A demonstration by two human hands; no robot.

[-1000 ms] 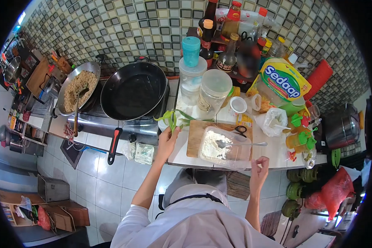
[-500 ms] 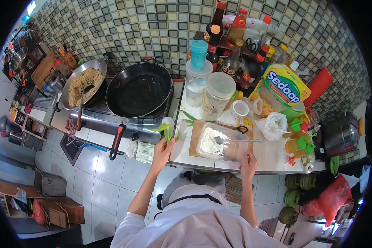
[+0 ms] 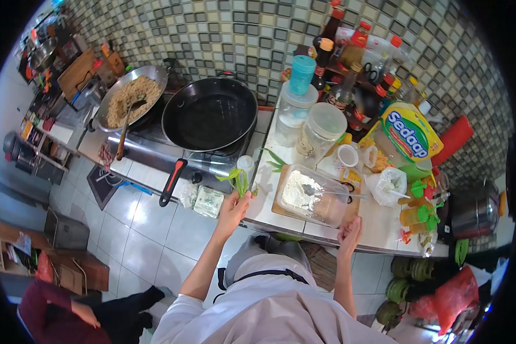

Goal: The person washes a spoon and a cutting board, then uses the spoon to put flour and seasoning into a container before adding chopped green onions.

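Observation:
Green leaves (image 3: 239, 181) stick up from my left hand (image 3: 233, 210), whose fingers are closed around their lower ends at the counter's front edge. My right hand (image 3: 350, 231) is closed near the right front corner of a wooden board (image 3: 280, 208); whatever its fingers may hold is too small to make out. On the board lies a clear plastic container (image 3: 327, 213) with white flour (image 3: 299, 194) in its left part and a metal spoon (image 3: 333, 194) across it. More green leaves (image 3: 277, 160) lie behind the board.
A black frying pan (image 3: 210, 114) and a wok (image 3: 133, 97) of brown food stand on the stove at the left. Behind the board are clear jars (image 3: 321, 129), bottles (image 3: 342, 89) and a Sedaap pack (image 3: 407, 135). Another person (image 3: 57, 312) is at the lower left.
The view has shifted, so the counter things appear further right. Another person has come into view at the lower left. My left hand still holds the leaves; my right hand is slightly lower.

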